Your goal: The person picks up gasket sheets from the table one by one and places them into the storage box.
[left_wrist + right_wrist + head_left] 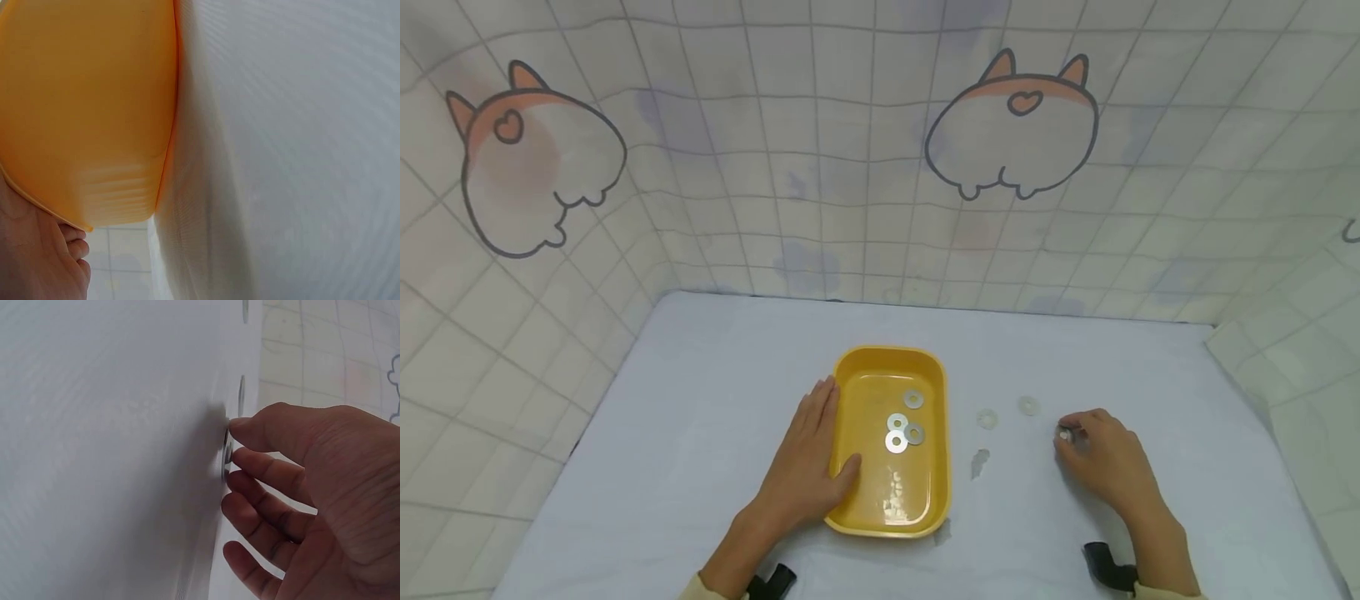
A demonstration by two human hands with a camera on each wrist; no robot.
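My left hand [808, 467] lies along the left side of a yellow tray [891, 354], fingers straight beside the wall and thumb over the rim. Inside the tray are several flat metal washers, some overlapping, such as the silver washer [896, 442]. Right of the tray, my right hand [1108, 467] pinches another washer [227, 461] between thumb and fingertips, close against the white tabletop. Part of that washer is hidden by the fingers. Between tray and right hand, two more washers lie flat: one nearer the tray [987, 418] and one farther back [1027, 406].
A small grey scrap [980, 463] lies right of the tray, and another pale scrap [942, 532] sits at its lower right corner. White cloth covers the table [715, 375]. A checked curtain [850, 167] with cartoon animals surrounds its back and sides.
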